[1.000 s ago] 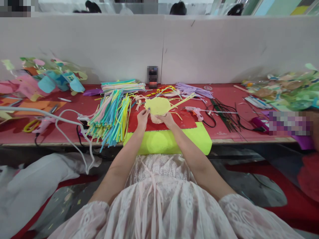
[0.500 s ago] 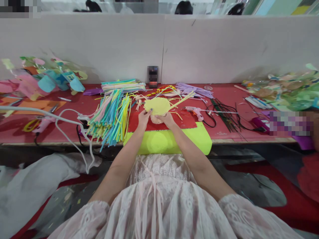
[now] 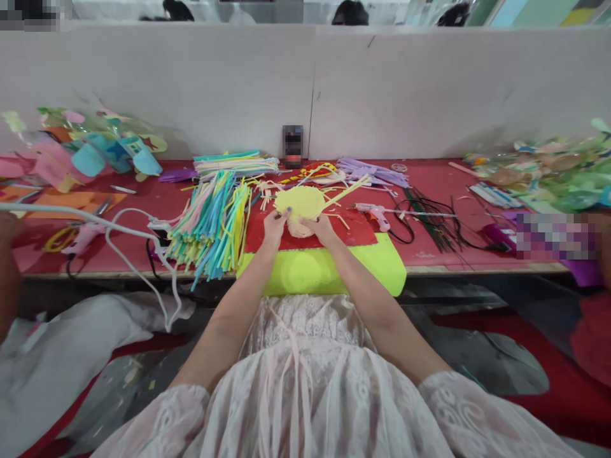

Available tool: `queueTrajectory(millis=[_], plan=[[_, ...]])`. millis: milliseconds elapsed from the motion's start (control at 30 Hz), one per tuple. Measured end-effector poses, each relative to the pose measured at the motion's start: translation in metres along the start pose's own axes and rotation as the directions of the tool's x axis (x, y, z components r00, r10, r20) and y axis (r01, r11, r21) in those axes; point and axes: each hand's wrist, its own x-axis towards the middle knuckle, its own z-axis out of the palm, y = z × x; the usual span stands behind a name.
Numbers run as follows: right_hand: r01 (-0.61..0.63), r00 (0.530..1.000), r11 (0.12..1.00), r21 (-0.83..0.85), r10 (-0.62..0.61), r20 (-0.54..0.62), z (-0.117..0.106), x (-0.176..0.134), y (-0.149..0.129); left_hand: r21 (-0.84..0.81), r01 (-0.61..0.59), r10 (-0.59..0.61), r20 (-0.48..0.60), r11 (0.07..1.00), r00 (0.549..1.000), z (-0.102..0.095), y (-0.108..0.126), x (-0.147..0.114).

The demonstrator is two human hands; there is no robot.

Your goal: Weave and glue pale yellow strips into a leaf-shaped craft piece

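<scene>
Between my two hands is a pale yellow paper piece, rounded with a scalloped edge, with long yellow strips reaching out to its right. My left hand pinches its lower left edge, near a small dark spot by the thumb. At the lower right my right hand is closed on the same piece. A cream-coloured rounded part shows below it, between the hands. Under my hands lie a red sheet and a bright yellow-green mat that overhangs the table edge.
Bundles of coloured strips lie to the left, purple strips behind. A pink glue gun with dark cable rests right, another glue gun left. White cables cross the left side. A phone leans on the partition.
My hands and the yellow paper piece stay almost in place, with only a tiny shift left. Part of another person's arm has come into view at the left edge.
</scene>
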Motion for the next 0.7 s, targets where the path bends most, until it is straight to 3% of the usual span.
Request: queueTrajectory(millis=[367,700], plan=[[0.012,0.999,0.999,0.053,-0.010,-0.049,-0.0015,0.0041,0.0030,-0.041,0.026,-0.025,0.028,0.999,0.999,0.0035,-0.0016,-0.0002],[-0.001,0.998,1.000,-0.008,0.000,-0.056,-0.0017,-0.0002,-0.0007,0.037,0.034,-0.035,0.040,0.999,0.999,0.0039,0.0014,-0.0026]])
